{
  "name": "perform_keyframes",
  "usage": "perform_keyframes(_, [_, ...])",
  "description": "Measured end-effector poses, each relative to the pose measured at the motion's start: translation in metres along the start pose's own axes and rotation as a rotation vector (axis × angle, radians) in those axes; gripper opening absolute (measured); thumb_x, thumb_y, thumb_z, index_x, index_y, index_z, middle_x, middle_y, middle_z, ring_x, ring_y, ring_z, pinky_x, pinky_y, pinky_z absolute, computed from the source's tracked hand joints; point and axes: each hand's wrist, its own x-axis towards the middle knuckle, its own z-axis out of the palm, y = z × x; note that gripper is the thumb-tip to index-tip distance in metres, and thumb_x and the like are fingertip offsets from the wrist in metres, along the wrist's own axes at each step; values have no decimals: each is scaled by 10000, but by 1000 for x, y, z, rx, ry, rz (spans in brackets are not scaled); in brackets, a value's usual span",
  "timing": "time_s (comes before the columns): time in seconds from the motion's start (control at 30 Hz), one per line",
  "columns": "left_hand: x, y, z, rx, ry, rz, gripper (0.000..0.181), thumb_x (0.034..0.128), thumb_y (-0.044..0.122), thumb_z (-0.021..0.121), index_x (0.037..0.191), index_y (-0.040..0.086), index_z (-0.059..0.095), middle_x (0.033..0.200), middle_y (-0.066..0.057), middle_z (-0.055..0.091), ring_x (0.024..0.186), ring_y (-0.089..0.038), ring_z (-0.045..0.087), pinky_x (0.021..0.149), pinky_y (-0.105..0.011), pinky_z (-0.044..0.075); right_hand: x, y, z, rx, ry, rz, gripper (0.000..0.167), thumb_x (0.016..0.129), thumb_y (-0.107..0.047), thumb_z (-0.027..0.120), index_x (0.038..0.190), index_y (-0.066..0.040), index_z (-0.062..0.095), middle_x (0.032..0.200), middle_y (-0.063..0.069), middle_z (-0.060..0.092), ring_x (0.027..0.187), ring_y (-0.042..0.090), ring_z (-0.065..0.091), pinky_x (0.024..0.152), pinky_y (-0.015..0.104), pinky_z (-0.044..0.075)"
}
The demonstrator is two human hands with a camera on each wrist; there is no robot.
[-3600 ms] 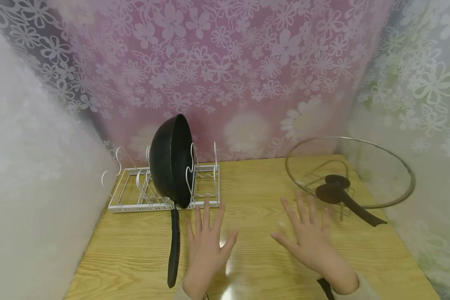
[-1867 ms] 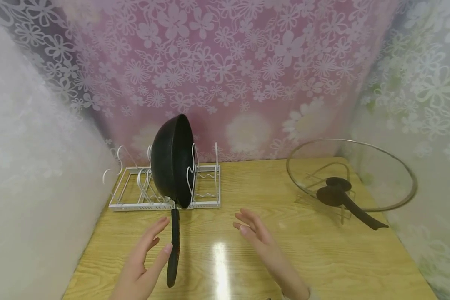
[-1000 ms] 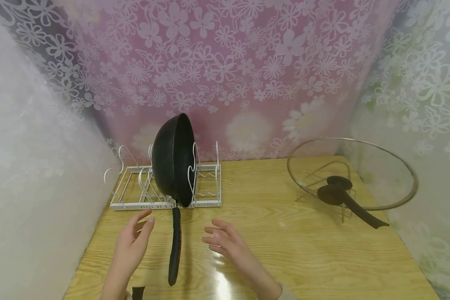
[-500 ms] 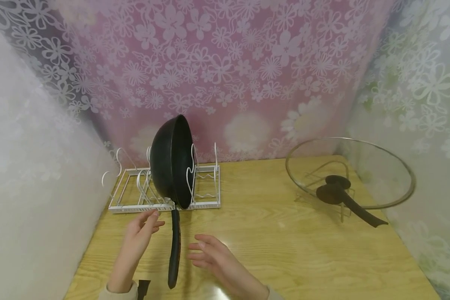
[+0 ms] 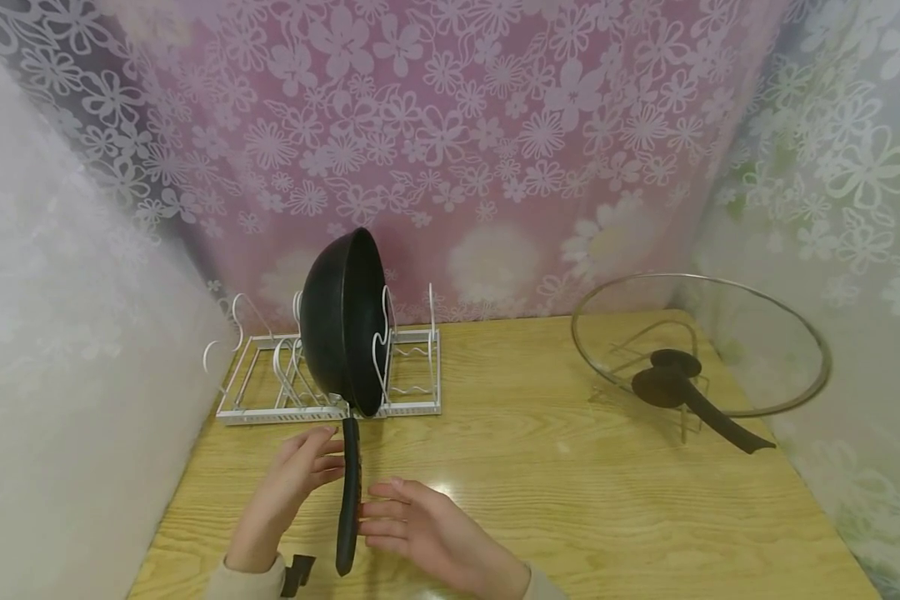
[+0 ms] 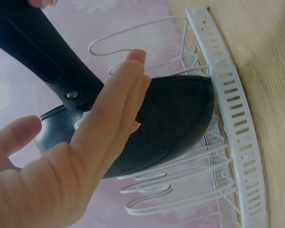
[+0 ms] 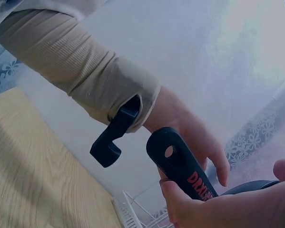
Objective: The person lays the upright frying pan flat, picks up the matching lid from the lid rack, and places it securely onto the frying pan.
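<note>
A black wok (image 5: 337, 325) stands on its side in a white wire rack (image 5: 277, 412), its black handle (image 5: 350, 500) pointing toward me. My left hand (image 5: 292, 475) is just left of the handle, fingers extended; in the left wrist view the left hand (image 6: 85, 152) has straight fingers across the handle's base, in front of the wok. On the other side, my right hand (image 5: 435, 533) has its fingertips close against the handle, fingers fairly straight. The right wrist view shows the handle (image 7: 180, 164) with red lettering between both hands; exact contact is hard to tell.
A glass lid (image 5: 757, 367) with a dark knob and a dark curved handle-like piece rests tilted on a wire stand (image 5: 684, 425) at the right. Wooden table (image 5: 540, 500) lies between lid and rack. Floral curtains (image 5: 480, 150) enclose the back and sides.
Both hands, earlier spread flat and apart over the table, have moved to either side of the wok's handle. The right hand came leftward. The wok, rack and lid stay put.
</note>
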Motion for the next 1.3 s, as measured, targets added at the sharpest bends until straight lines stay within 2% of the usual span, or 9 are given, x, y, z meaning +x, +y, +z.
perform_keyframes(0.13, [6, 0, 4, -53, -36, 0, 497, 1043, 308, 476, 1304, -115, 481, 1120, -220, 663, 990, -283, 687, 857, -348, 560, 1, 0, 0, 16, -13, 15, 730, 1045, -381, 415, 1467, 168, 182, 1426, 316, 416, 1331, 390, 436, 1151, 494, 301])
perform_keyframes(0.23, [10, -1, 7, -75, -60, 10, 453, 1041, 300, 475, 1240, -107, 508, 1060, -172, 685, 975, -255, 700, 842, -336, 561, 2, 1, 1, 20, -30, 26, 744, 1047, -382, 409, 1465, 181, 162, 1437, 325, 402, 1342, 382, 424, 1156, 498, 290])
perform_keyframes(0.3, [11, -2, 8, -87, -80, 18, 417, 1043, 287, 464, 1214, -92, 505, 1059, -163, 691, 973, -244, 704, 842, -336, 562, 3, 2, 1, 21, -41, 30, 745, 1049, -381, 403, 1462, 190, 160, 1444, 339, 390, 1346, 385, 420, 1155, 505, 289])
perform_keyframes(0.47, [12, -5, 9, -117, -182, 45, 431, 1064, 316, 426, 1194, -84, 518, 1150, -202, 682, 1034, -284, 693, 903, -385, 545, 6, 4, 2, 36, -52, 40, 717, 1046, -368, 406, 1451, 186, 197, 1446, 340, 395, 1344, 389, 424, 1154, 511, 287])
perform_keyframes(0.6, [14, -6, 10, -138, -215, 37, 471, 1064, 353, 428, 1204, -83, 537, 1187, -212, 672, 1067, -304, 681, 929, -376, 532, 8, 5, 3, 52, -63, 54, 719, 1043, -371, 412, 1449, 185, 206, 1438, 328, 408, 1348, 394, 418, 1158, 503, 282])
perform_keyframes(0.8, [16, -7, 11, -160, -223, 13, 508, 1066, 361, 413, 1253, -102, 506, 1230, -261, 638, 1081, -306, 676, 932, -369, 530, 13, 6, 2, 69, -100, 74, 636, 1046, -369, 393, 1410, 148, 318, 1332, 205, 532, 1255, 291, 511, 1140, 454, 328])
perform_keyframes(1.13, [21, -9, 4, -232, -338, 51, 458, 1084, 350, 353, 1287, -46, 463, 1229, -238, 644, 1084, -289, 674, 950, -376, 524, 20, 8, 2, 103, -94, 95, 597, 1029, -378, 441, 1384, 101, 422, 1302, 173, 590, 1230, 262, 556, 1124, 411, 359])
perform_keyframes(1.3, [23, -12, 3, -254, -367, 28, 484, 1086, 350, 342, 1331, -63, 403, 1242, -238, 636, 1098, -299, 666, 965, -393, 516, 23, 9, 3, 118, -93, 100, 522, 1034, -368, 438, 1318, 67, 484, 1279, 169, 602, 1253, 295, 541, 1115, 405, 374])
